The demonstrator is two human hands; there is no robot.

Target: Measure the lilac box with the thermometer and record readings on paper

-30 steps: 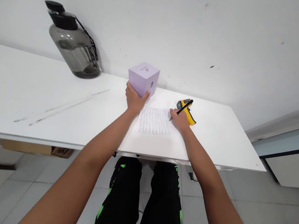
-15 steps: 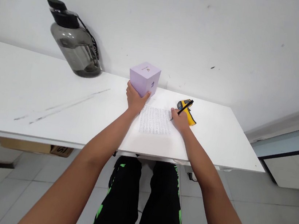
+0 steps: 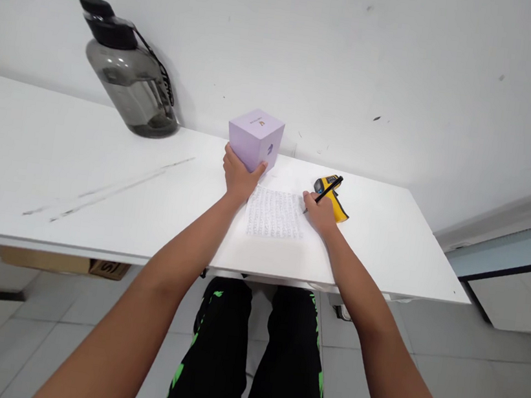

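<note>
My left hand is wrapped round the lower part of a lilac box, which stands near the back edge of the white table. Between my arms lies a sheet of paper covered in rows of handwriting. At the sheet's right edge, my right hand grips a black pen, tilted with its tip down at the paper. Just behind that hand rests a yellow and black infrared thermometer gun, partly covered by the hand and pen.
A large grey see-through water bottle with a black lid stands at the back left, near the wall. The table's front edge runs above my legs. Below it at the left is a cardboard box.
The whole view has shifted very slightly. Both hands stay where they were on the box and the pen, with no clear movement of either.
</note>
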